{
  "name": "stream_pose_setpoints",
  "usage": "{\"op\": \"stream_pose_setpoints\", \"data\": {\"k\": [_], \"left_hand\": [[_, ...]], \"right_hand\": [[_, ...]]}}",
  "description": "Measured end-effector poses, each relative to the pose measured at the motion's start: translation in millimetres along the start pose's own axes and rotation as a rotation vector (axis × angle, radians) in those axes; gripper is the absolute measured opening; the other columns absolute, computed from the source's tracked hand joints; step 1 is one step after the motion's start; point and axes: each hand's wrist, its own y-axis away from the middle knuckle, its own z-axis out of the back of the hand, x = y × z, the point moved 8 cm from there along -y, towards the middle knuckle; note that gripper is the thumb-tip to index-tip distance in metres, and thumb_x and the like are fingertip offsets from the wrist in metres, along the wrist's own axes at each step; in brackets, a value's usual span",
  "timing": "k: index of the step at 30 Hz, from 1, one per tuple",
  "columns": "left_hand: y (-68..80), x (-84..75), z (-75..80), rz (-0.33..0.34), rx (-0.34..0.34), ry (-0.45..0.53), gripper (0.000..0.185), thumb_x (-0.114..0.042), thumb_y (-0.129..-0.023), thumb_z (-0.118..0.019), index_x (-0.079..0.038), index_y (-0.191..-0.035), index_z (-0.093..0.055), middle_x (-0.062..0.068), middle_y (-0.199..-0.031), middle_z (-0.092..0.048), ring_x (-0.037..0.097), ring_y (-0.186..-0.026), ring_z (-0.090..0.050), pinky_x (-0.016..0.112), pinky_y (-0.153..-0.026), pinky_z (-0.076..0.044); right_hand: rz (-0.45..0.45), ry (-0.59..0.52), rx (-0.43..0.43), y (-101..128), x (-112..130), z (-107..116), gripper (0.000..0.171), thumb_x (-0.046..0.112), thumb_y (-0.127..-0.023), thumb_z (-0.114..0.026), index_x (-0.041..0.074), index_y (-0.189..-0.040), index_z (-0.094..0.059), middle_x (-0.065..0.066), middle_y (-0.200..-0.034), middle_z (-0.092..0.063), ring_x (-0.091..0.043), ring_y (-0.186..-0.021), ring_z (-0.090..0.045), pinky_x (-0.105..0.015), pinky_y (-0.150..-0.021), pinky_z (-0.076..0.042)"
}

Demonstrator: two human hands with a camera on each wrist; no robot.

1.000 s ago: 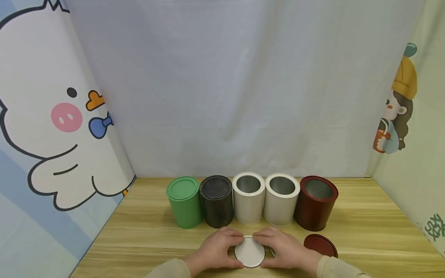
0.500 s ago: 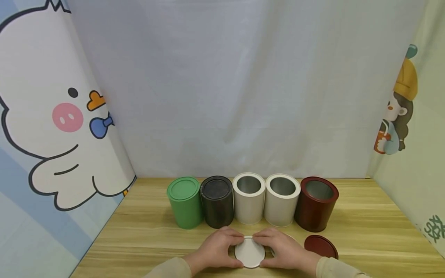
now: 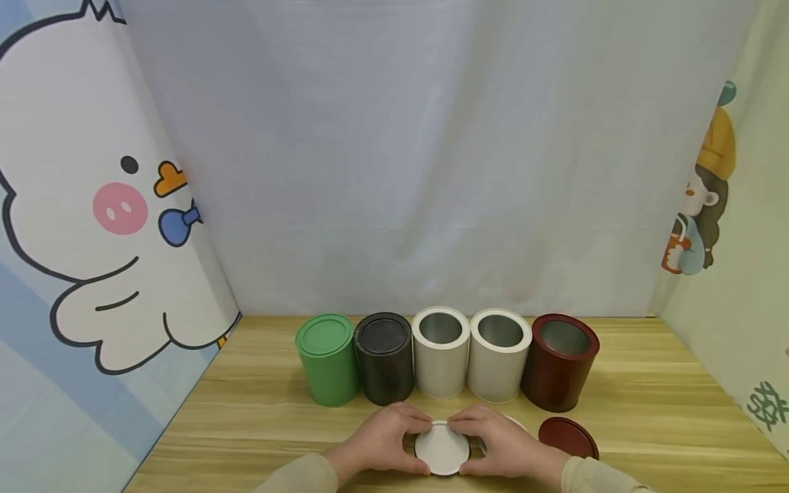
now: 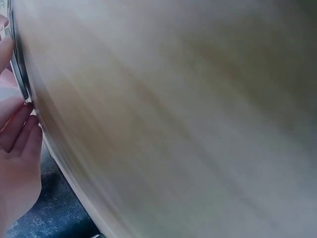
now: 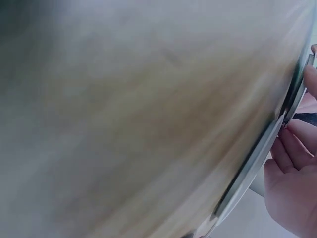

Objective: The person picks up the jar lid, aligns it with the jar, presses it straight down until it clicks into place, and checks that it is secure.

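**Fingers of both hands grasp a white lid**

Fingers of the left hand and right hand curl round the rim of the white lid, low over the worktop before the open white tins. A second lid seems to lie under the right palm. Best keep the grasp even and the lid level. The dark red lid lies just right.

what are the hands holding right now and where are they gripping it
Both the left hand and the right hand hold a white lid by its rim, one on each side.
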Motion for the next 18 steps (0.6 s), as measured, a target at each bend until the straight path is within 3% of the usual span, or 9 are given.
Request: {"op": "stream_pose_setpoints", "data": {"k": [7, 18], "left_hand": [[-1.5, -0.4, 0.9, 0.024, 0.005, 0.036, 0.057, -0.042, -0.075, -0.086, -0.007, -0.118, -0.074, 0.000, -0.117, -0.069, 0.011, -0.110, -0.060, 0.021, -0.095, -0.046], [-6.5, -3.2, 15.8, 0.049, -0.064, 0.063, 0.056, -0.034, -0.071, -0.089, -0.006, -0.118, -0.074, 0.002, -0.117, -0.069, 0.014, -0.110, -0.060, 0.024, -0.097, -0.045]], "right_hand": [[-0.016, -0.066, 0.001, 1.1, -2.1, 3.2, 0.056, 0.035, -0.081, -0.082, 0.002, -0.125, -0.068, -0.006, -0.123, -0.064, -0.022, -0.112, -0.060, -0.036, -0.091, -0.051], [-0.051, -0.123, -0.056, 1.8, -3.8, 16.4, 0.055, 0.028, -0.081, -0.083, 0.002, -0.127, -0.066, -0.007, -0.126, -0.063, -0.022, -0.114, -0.057, -0.035, -0.092, -0.051]]}}
